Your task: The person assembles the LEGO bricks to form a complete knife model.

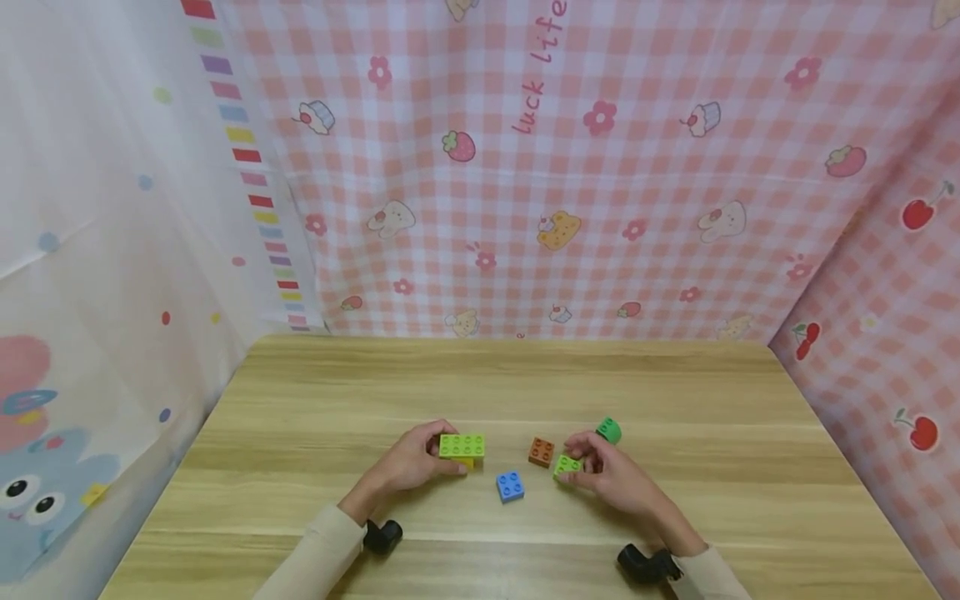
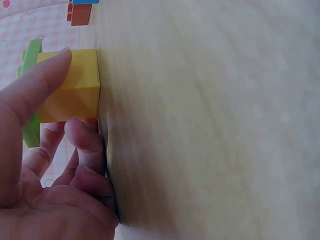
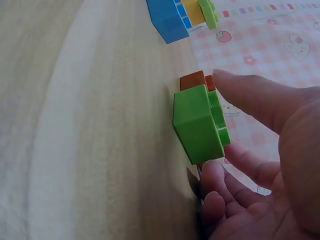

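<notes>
My left hand [image 1: 412,457] holds a yellow block [image 2: 75,85] with a lime-green plate [image 1: 462,446] on its top. The thumb lies on one side of the yellow block and fingers are at the other. Over on the right, my right hand [image 1: 618,479] is around a light-green block [image 3: 197,125]. Its thumb appears held off the block in the right wrist view, and fingertips are close below it. Between the hands lie a blue block [image 1: 510,487] and a brown block [image 1: 541,452], both studs up. A dark-green rounded block [image 1: 609,430] sits just beyond the right hand.
The blocks stand on a wood-grain table [image 1: 337,383]. A pink checked cloth [image 1: 525,192] hangs behind its far edge, with more cloth at both sides. Black wrist devices [image 1: 648,565] are at the sleeves.
</notes>
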Tool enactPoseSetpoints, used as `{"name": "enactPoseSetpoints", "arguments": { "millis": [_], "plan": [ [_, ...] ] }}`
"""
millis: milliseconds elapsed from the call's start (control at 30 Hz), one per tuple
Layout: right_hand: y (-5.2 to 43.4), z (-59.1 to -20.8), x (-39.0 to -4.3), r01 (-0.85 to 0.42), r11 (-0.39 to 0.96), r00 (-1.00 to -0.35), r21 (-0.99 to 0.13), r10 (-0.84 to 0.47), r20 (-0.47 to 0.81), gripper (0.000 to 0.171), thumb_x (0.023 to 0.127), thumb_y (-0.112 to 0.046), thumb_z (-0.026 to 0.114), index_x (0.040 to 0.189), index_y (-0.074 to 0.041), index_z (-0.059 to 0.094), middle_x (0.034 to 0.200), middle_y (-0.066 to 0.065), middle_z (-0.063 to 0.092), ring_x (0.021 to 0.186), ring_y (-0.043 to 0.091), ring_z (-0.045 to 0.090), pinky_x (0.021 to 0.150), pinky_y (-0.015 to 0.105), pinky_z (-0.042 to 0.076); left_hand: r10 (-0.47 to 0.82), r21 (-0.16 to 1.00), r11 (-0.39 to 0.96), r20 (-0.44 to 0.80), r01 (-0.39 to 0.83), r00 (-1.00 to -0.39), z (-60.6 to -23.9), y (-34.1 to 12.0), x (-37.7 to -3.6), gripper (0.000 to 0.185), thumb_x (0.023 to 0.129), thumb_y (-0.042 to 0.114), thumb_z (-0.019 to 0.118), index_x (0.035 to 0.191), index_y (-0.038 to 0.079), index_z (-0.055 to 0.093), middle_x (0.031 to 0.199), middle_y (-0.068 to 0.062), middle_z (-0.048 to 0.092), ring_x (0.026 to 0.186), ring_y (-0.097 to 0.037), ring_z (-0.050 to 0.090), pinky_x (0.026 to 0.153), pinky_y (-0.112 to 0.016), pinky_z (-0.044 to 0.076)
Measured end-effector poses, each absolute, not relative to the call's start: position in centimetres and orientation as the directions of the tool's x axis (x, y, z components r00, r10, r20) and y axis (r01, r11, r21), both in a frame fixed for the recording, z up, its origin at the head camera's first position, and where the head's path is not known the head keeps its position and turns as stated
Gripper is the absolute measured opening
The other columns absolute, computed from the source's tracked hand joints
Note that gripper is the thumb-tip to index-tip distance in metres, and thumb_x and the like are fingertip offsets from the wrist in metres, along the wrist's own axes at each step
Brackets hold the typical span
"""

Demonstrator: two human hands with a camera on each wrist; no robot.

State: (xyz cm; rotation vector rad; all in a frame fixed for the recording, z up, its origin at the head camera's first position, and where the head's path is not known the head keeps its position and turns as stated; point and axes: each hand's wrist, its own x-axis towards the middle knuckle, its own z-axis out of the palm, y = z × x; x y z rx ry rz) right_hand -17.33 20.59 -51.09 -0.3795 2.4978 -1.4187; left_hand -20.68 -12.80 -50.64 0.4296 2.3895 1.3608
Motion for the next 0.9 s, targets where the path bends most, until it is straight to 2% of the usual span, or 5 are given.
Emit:
{"name": "enactPoseSetpoints", "arguments": {
  "millis": [333, 700, 900],
  "plan": [
    [20.73, -50.98, -17.37, -0.140, 0.503, -0.916, -0.853, -0.392, -0.081, 0.047, 0.077, -0.020, 0.076, 0.116, -0.008, 0.054, 0.097, 0.006, 0.051, 0.075, 0.015, 0.044, 0.064, 0.022, 0.040, 0.436, 0.865, 0.493, -0.154, 0.092, -0.887, -50.53, -12.84, -20.69, 0.034, 0.073, 0.026, 0.080, 0.100, 0.020, 0.059, 0.087, 0.000, 0.059, 0.075, -0.016, 0.048, 0.064, -0.028, 0.038],
    [20.68, -50.97, -17.23, -0.131, 0.527, -0.928, -0.840, -0.364, -0.084, 0.040, 0.075, -0.019, 0.078, 0.109, -0.013, 0.057, 0.085, 0.007, 0.050, 0.071, 0.014, 0.044, 0.060, 0.022, 0.038, 0.437, 0.869, 0.486, -0.150, 0.092, -0.887, -50.49, -12.79, -20.63, 0.034, 0.074, 0.024, 0.079, 0.101, 0.019, 0.059, 0.087, 0.000, 0.060, 0.074, -0.016, 0.048, 0.064, -0.028, 0.039],
    [20.64, -51.02, -17.13, -0.126, 0.534, -0.935, -0.836, -0.345, -0.079, 0.038, 0.075, -0.020, 0.078, 0.107, -0.013, 0.059, 0.083, 0.007, 0.051, 0.072, 0.014, 0.044, 0.060, 0.022, 0.038, 0.439, 0.868, 0.489, -0.154, 0.091, -0.885, -50.38, -12.72, -20.59, 0.034, 0.074, 0.023, 0.079, 0.101, 0.019, 0.059, 0.087, 0.001, 0.060, 0.074, -0.016, 0.048, 0.064, -0.028, 0.039]
  ]
}}
